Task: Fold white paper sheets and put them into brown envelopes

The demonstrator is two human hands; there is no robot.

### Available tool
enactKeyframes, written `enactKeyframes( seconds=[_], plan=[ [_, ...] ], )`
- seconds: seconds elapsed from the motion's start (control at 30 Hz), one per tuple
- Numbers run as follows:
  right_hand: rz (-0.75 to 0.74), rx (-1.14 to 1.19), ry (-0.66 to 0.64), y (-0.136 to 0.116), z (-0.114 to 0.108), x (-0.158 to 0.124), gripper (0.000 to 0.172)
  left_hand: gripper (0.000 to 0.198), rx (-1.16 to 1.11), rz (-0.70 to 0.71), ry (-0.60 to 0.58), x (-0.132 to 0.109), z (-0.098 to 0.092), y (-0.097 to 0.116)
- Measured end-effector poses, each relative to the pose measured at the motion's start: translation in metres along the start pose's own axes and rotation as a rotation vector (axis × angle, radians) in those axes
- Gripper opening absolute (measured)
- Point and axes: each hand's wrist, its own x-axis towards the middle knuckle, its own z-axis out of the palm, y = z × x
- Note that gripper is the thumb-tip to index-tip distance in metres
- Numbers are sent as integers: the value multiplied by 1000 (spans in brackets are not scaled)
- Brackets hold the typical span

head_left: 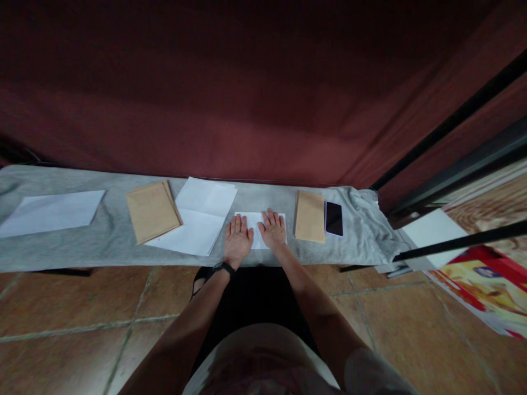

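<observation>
Facing me: one broad dark red surface (247, 126), filling the upper view. Underfoot: one floor (395, 323), brown tile. Before me: one long narrow bench under grey cloth (115, 236), rumpled toward its right end.

Large white sheets (201, 216), creased, one group, just to my left. White sheet (55, 213), farther left; single or several, I cannot tell. Brown paper stack (153, 213), one, lying partly over the large white sheets. Narrower brown stack (310, 216), one, to my right.

Small white paper (258, 240), one, the piece at work: flat on the cloth directly before me, between the large white sheets and the narrower brown stack, touching neither. Step in hand, in my judgement: pressing or smoothing it flat; which of the two, I cannot tell. The next move, I judge, calls for lifting away cleanly, so that the paper does not drag on the soft cloth.

Left hand (237, 238), palm down across the paper's left edge, partly beyond it. Right hand (273, 229), palm down over the paper's right part. Both forearms reach forward and converge.

Phone (334, 219), one, screen dark, beside the narrower brown stack. Black band (224, 268), one, on my left wrist.

Fingers, both sets: extended, slightly spread, gripping nothing; thumbs turned inward, apart, white paper showing between.
</observation>
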Motion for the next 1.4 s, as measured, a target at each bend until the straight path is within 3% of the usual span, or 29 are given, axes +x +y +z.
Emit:
enactKeyframes(
  seconds=[0.47, 1.0, 1.4],
  plan=[
    [60, -57, 138, 8, 11, 3, 57, 63, -8, 0, 4, -1, -2, 0],
    [175, -52, 178, 8, 11, 3, 59, 64, -23, 7, 14, -1, -1, -1],
    [153, -54, 277, 12, 18, -16, 68, 64, -31, -13, 7, -1, -2, 0]
  ],
)
